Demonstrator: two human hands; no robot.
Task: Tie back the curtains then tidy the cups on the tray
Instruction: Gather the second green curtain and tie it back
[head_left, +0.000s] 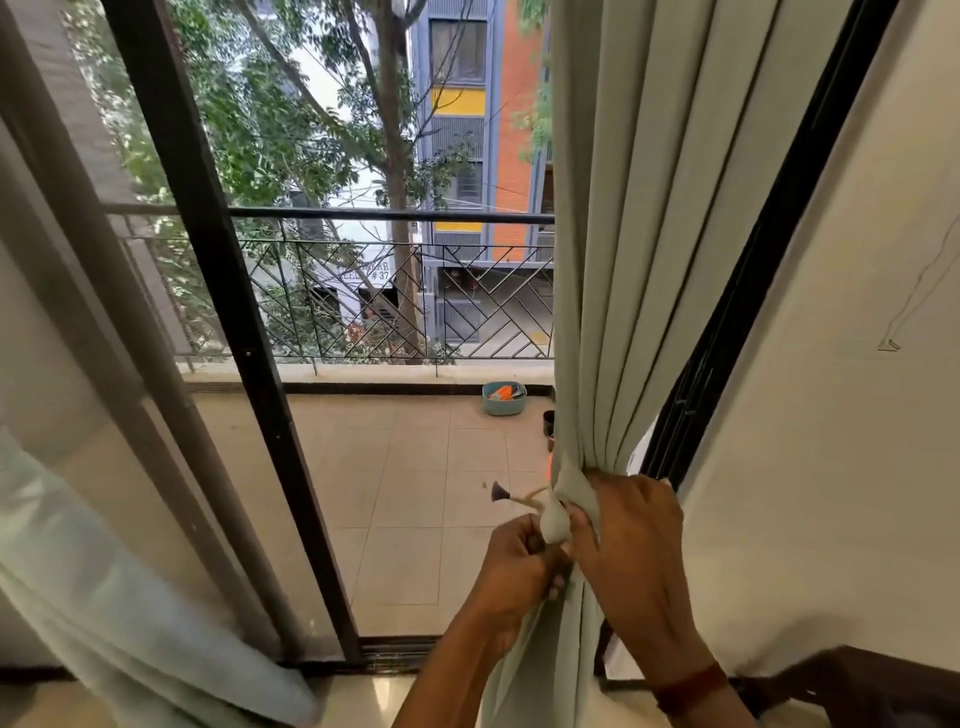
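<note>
A dark-framed sliding door (223, 312) fills the left and middle of the frame, with a tiled balcony floor (405, 467) and a metal railing (389, 296) beyond the glass. The curtain (639, 260), pale grey-green, hangs right of centre. Its long axis is vertical and its folds are drawn in to a narrow waist at lower centre. A sheer curtain (104, 571) slants loose across the lower left. A small teal basket (503, 399) sits on the balcony floor near the foot of the railing.

Both hands meet at the waist. The right hand (634, 540) is on its right side, fingers curled round the gathered folds to keep them bunched. The left hand (519, 561), just left and slightly lower, pinches the tie-back (556, 519) where a lobe of it bulges against the bundle; which end it holds I cannot tell. A thin cord with a dark tassel (501, 491) juts leftward above the left hand.

The tie-back lies crosswise to the upright folds, and the left hand is nearer its free part. Tightening it probably falls to that hand, pulling leftward while the right braces the bundle. No cups or tray are in view.
</note>
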